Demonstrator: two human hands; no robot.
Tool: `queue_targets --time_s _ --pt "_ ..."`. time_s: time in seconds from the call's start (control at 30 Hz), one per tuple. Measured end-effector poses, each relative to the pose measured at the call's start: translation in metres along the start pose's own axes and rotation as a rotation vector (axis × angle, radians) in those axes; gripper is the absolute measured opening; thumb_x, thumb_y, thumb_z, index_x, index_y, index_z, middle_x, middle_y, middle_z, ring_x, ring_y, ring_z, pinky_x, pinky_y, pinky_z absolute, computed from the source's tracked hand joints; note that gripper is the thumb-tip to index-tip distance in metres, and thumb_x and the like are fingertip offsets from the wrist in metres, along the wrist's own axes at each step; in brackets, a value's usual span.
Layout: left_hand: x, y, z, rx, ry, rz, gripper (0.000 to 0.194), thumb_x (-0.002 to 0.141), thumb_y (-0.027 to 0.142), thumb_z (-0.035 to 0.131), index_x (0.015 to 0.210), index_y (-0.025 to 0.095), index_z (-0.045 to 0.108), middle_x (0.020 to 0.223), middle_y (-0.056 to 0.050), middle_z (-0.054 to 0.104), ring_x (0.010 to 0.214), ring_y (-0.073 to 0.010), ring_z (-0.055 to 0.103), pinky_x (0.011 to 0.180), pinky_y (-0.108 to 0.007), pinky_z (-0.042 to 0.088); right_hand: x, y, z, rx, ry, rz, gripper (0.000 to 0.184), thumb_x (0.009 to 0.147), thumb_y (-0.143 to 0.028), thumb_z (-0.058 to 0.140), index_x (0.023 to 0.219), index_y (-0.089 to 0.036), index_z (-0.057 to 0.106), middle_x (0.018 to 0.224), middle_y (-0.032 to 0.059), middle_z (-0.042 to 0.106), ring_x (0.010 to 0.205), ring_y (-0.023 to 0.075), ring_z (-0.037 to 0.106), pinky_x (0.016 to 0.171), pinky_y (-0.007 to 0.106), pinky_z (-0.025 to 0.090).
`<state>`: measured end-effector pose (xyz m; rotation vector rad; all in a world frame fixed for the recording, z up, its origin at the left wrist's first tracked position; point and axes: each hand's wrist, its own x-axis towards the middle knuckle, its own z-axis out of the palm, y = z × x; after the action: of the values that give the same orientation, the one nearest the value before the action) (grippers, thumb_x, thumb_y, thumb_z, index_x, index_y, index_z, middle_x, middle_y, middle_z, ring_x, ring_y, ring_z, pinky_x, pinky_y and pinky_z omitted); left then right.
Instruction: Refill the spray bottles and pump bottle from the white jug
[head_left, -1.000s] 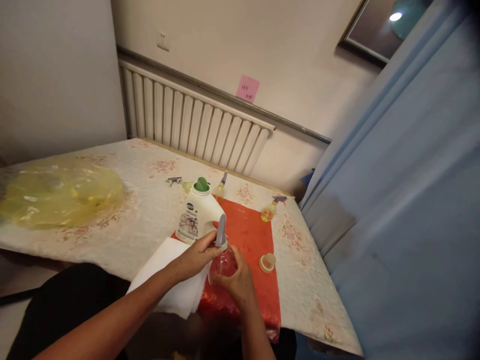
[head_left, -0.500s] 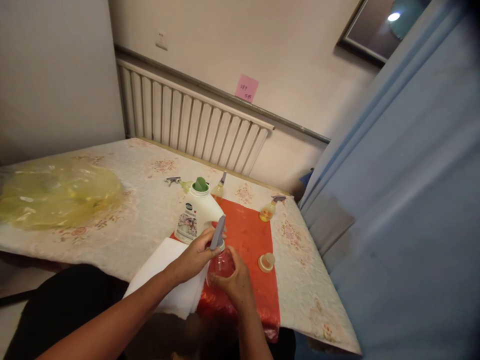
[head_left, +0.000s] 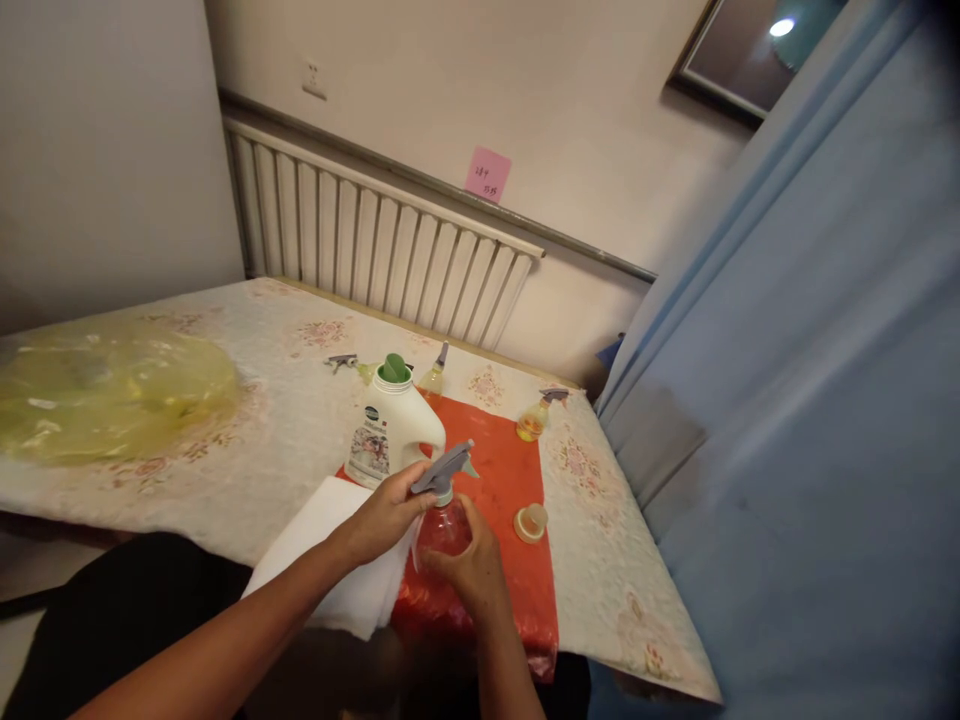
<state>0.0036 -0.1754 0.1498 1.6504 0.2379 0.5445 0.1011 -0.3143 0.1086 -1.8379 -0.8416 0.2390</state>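
My right hand (head_left: 471,568) wraps round the body of a small clear spray bottle (head_left: 444,528) over the red mat (head_left: 510,470). Fingers of my left hand (head_left: 386,512) pinch the bottle's grey trigger head (head_left: 444,468) at its neck. The head points right now. Just behind stands a white detergent jug (head_left: 390,428) with a green cap. A small round cap (head_left: 531,522) lies on the mat to the right of my hands. A folded white cloth (head_left: 337,560) lies under my left forearm.
Three more small spray bottles sit farther back: one (head_left: 535,416) at the mat's right corner, one (head_left: 435,372) behind the jug, one (head_left: 346,362) lying left. A yellow plastic bag (head_left: 105,385) covers the table's left. A blue curtain (head_left: 810,400) hangs right; a radiator (head_left: 375,240) lines the wall.
My left hand has turned the grey trigger head on the bottle, from standing edge-on to pointing right. My right hand keeps its hold on the bottle.
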Motion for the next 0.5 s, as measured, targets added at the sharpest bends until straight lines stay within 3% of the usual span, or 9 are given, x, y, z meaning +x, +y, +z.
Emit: queue_targets --time_s 0.2,0.33,0.5 --pt "0.004 0.001 0.009 -0.119 0.016 -0.004 0.049 0.078 0.03 0.071 0.125 0.019 0.061 0.12 -0.007 0.066 0.112 -0.0256 0.06 0.098 -0.036 0.045 0.001 -0.001 -0.002 0.019 -0.01 0.027 0.078 0.053 -0.02 0.081 0.128 -0.018 0.063 0.127 0.0107 0.069 0.12 0.0328 0.063 0.105 0.045 0.049" --pt "0.007 0.001 0.01 -0.165 0.043 -0.056 0.052 0.078 0.03 0.073 0.127 0.02 0.06 0.121 -0.007 0.068 0.115 -0.0267 0.06 0.1 -0.037 0.045 0.002 0.0 -0.001 0.028 0.025 0.024 0.076 0.053 -0.022 0.08 0.127 -0.019 0.064 0.124 0.0112 0.071 0.116 0.0331 0.065 0.104 0.047 0.049" --pt "0.006 -0.002 0.009 -0.28 0.047 -0.037 0.056 0.078 0.03 0.074 0.13 0.022 0.057 0.135 -0.008 0.063 0.121 -0.0269 0.059 0.103 -0.039 0.045 0.004 -0.01 -0.006 0.059 -0.03 0.003 0.073 0.057 -0.021 0.078 0.128 -0.018 0.063 0.125 0.0117 0.071 0.116 0.0339 0.066 0.102 0.047 0.051"
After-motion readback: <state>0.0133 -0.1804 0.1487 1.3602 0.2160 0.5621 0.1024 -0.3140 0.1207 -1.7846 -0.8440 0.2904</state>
